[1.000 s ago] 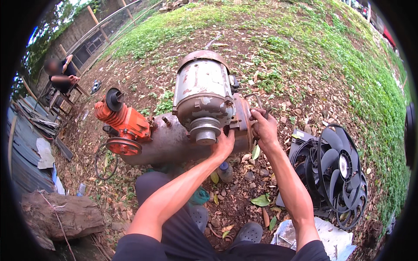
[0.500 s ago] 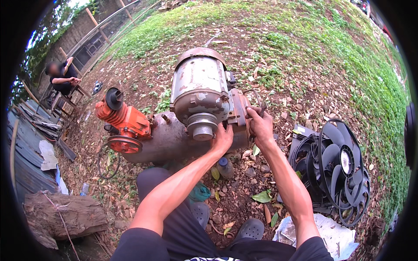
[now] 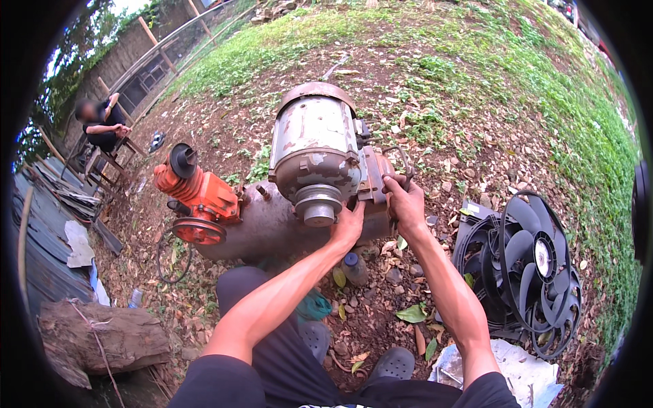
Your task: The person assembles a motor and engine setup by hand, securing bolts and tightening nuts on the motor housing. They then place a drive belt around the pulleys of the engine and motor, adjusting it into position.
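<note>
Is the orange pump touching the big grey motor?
Apart. The head view shows a stretch of the brownish tank between the orange pump and the grey motor.

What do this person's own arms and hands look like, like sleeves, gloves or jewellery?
Short, plain dark sleeves cover the upper arms, and the forearms below are bare. The left hand and right hand are ungloved. No watch or bracelet shows; rings are too small to tell.
</note>
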Tool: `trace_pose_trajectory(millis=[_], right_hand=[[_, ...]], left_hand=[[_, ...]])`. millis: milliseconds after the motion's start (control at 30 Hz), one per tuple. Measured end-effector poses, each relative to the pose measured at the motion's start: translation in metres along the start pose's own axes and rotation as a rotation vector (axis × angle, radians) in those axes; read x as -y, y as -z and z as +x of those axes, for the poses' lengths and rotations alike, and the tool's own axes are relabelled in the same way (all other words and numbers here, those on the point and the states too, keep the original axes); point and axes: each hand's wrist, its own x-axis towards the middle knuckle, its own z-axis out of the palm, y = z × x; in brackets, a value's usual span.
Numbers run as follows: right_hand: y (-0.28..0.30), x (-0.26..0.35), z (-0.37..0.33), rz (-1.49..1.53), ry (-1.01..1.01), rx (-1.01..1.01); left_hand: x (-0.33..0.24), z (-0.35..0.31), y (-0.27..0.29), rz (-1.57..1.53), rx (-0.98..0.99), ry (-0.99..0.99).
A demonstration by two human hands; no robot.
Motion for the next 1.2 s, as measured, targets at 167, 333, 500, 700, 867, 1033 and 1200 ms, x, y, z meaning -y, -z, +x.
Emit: trace_pose_trajectory(millis=[167, 333, 500, 700, 867, 1033, 1200], right_hand=[[-0.001, -0.003, 0.001, -0.071, 0.077, 0.080], [0.000, 0.002, 0.000, -0.240, 0.252, 0.162], [-0.012, 0.018, -0.012, -0.412, 0.284, 0.160], [-0.010, 0.021, -0.011, -0.512, 0.355, 0.139], [-0.006, 0.014, -0.004, -0.458, 0.323, 0.196], [-0.004, 0.006, 0.002, -0.380, 0.294, 0.229], [-0.003, 0.009, 0.001, -0.384, 0.246, 0.260]], left_hand=[[0.003, -0.003, 0.007, 0.048, -0.001, 0.001], [-0.028, -0.027, -0.002, -0.425, 0.051, 0.152], [-0.037, -0.017, 0.000, -0.734, 0.011, 0.427], [-0.011, 0.002, 0.004, -0.757, 0.060, 0.533], [-0.017, 0.000, 0.002, -0.819, 0.097, 0.496], [-0.010, 0.004, 0.001, -0.854, 0.078, 0.492], [-0.009, 0.006, 0.004, -0.865, 0.098, 0.510]])
